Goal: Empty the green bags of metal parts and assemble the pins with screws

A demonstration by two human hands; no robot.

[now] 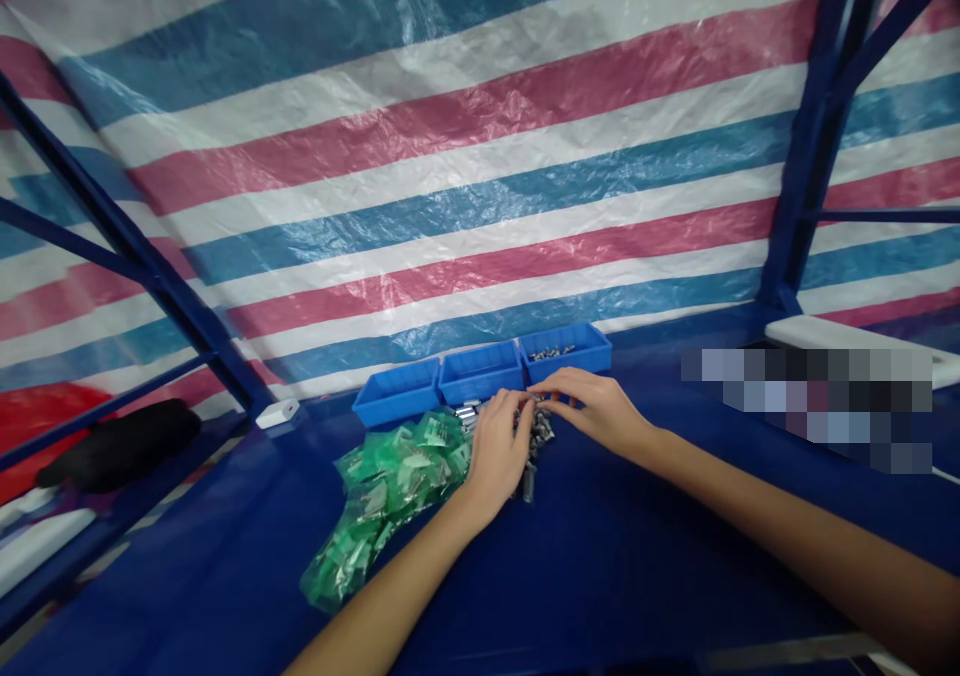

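Note:
My left hand (501, 451) is over a small pile of metal parts, with its fingers bent and close together. Thumb and fingers of my right hand (596, 406) pinch together right beside the left fingertips. Whatever lies between the fingers of either hand is too small and too covered to make out. Under and between the hands sit loose grey metal pieces (538, 438). One dark metal cylinder (529, 484) lies nearer to me, and several shiny silver cylinders (466, 416) lie left of my left hand. Green plastic packets (405, 476) form a heap beside my left wrist.
Behind the hands stand three blue bins: a left bin (397, 394), a middle bin (480, 371) and a right bin (570, 346) holding small metal parts. A white adapter-like block (277, 414) sits at the back left of the blue table (637, 566). Blue posts (806, 156) frame a striped sheet.

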